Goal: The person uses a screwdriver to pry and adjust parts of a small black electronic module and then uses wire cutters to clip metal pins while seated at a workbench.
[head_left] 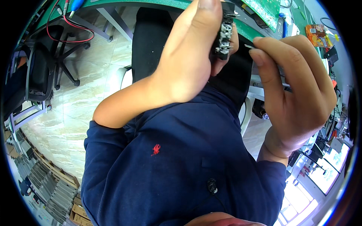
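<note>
My left hand [190, 56] is raised in front of me, closed around a black block with rows of metal contacts [225, 35] along one face. The block stands roughly upright, with the thumb at its top and other fingertips showing on its far side. To the right, my right hand [299, 81] pinches a small, thin, pale sliver [249, 46] between thumb and forefinger. Its tip points toward the block without touching it. What exactly the sliver is cannot be made out.
Ahead runs a green-topped bench [166, 4]. At its right lie a green circuit board [264, 12] and an orange packet [318, 35]. Red and black test leads [91, 37] hang off its left edge. A black chair [40, 71] stands on the tiled floor at left.
</note>
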Tool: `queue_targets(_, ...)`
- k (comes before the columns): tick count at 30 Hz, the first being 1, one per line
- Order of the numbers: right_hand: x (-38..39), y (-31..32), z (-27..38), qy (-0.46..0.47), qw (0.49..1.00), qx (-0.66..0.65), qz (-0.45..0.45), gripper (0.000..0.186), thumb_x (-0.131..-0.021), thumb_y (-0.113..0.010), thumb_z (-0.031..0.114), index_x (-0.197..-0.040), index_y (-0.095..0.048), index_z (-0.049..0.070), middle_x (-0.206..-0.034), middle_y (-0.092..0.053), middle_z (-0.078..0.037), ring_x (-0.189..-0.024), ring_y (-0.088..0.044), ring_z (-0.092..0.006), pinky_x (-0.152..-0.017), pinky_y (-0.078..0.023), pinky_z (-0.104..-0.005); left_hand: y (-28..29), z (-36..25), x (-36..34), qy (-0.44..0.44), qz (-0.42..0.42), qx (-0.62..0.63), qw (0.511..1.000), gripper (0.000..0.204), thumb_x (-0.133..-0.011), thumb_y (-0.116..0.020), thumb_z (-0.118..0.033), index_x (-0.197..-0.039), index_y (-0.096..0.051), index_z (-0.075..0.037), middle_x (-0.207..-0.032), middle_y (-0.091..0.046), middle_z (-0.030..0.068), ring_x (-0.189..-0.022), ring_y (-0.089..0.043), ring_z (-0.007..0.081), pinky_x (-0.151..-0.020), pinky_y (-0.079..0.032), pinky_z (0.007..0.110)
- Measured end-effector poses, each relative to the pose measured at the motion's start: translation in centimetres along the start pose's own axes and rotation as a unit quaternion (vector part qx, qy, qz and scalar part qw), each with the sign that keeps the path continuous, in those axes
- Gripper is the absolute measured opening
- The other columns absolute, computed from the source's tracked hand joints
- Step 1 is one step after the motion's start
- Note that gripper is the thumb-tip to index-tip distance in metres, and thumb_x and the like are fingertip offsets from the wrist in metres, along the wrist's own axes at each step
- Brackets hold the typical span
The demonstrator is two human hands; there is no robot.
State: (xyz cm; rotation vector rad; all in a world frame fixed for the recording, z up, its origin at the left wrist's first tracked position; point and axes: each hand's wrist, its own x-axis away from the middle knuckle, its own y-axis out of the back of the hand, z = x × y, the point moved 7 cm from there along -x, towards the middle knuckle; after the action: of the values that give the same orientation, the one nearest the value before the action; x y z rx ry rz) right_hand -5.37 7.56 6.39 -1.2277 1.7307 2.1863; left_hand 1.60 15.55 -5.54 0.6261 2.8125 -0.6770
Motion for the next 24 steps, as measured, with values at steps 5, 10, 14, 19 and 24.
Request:
queue_targets(5,0.1,-0.6,-0.6,-0.087,0.992,-0.087,0.040,0.008,-0.074,-0.070,-0.001,-0.081,-0.067,-0.002,-0.069,-0.061,-0.006,-0.059,-0.055,-0.0115,-0.052,-0.039,-0.0208,-0.6,-0.5,0.5,0.043,0.028,0.094,0.994,0.047,-0.096,-0.034,-0.049,-0.091,-0.045,-0.004,-0.068,-0.049,0.0017,-0.056,-0.042,0.0078,-0.050,-0.035,0.022)
queue_targets(10,0.4,-1.0,-1.4,-0.128,0.979,-0.145,0.070,0.007,-0.079,-0.065,0.001,-0.082,-0.066,-0.005,-0.067,-0.061,-0.007,-0.058,-0.055,-0.0120,-0.054,-0.039,-0.0210,-1.3,-1.2,0.8,0.064,0.040,0.146,0.986,0.046,-0.097,-0.033,-0.048,-0.091,-0.045,-0.005,-0.067,-0.049,0.0014,-0.055,-0.042,0.0074,-0.050,-0.034,0.022)
queue_targets(14,0.8,-1.0,-1.5,-0.145,0.974,-0.160,0.069,0.007,-0.081,-0.064,0.003,-0.083,-0.066,-0.004,-0.069,-0.062,-0.008,-0.060,-0.056,-0.0118,-0.055,-0.040,-0.0207,-1.5,-1.5,1.0,0.075,0.045,0.168,0.982,0.045,-0.097,-0.032,-0.048,-0.090,-0.045,-0.005,-0.067,-0.049,0.0012,-0.055,-0.042,0.0072,-0.050,-0.034,0.021)
queue_targets(19,1.1,-0.6,-1.0,-0.120,0.979,-0.165,0.008,0.008,-0.078,-0.064,-0.004,-0.085,-0.064,-0.004,-0.075,-0.064,-0.008,-0.061,-0.056,-0.0109,-0.055,-0.040,-0.0198,-1.6,-1.7,1.1,0.084,0.046,0.185,0.978,0.044,-0.098,-0.032,-0.047,-0.090,-0.045,-0.006,-0.067,-0.048,0.0009,-0.055,-0.042,0.0068,-0.049,-0.034,0.021)
queue_targets(24,1.1,0.0,-0.5,-0.111,0.983,-0.147,-0.007,0.014,-0.073,-0.066,-0.008,-0.086,-0.062,-0.003,-0.077,-0.064,-0.007,-0.061,-0.054,-0.0093,-0.054,-0.039,-0.0179,-1.8,-1.9,1.3,0.093,0.048,0.198,0.975,0.043,-0.098,-0.031,-0.047,-0.089,-0.045,-0.006,-0.067,-0.048,0.0007,-0.054,-0.041,0.0064,-0.049,-0.034,0.021)
